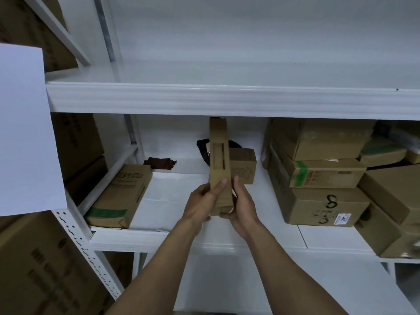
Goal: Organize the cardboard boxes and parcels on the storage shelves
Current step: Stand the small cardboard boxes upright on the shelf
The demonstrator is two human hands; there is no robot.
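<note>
Hands: left hand [201, 202] and right hand [244, 206] both gripped the narrow box [218, 160], upright.
Done: stacked boxes [322, 176] stood at 3 o'clock.
Left: narrow box apparently not yet placed.

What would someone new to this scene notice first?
The narrow cardboard box stands out, held upright at the centre of the middle shelf by the left hand and right hand. On that shelf's right sits a stack of boxes; a white sheet shows at the far left.
</note>
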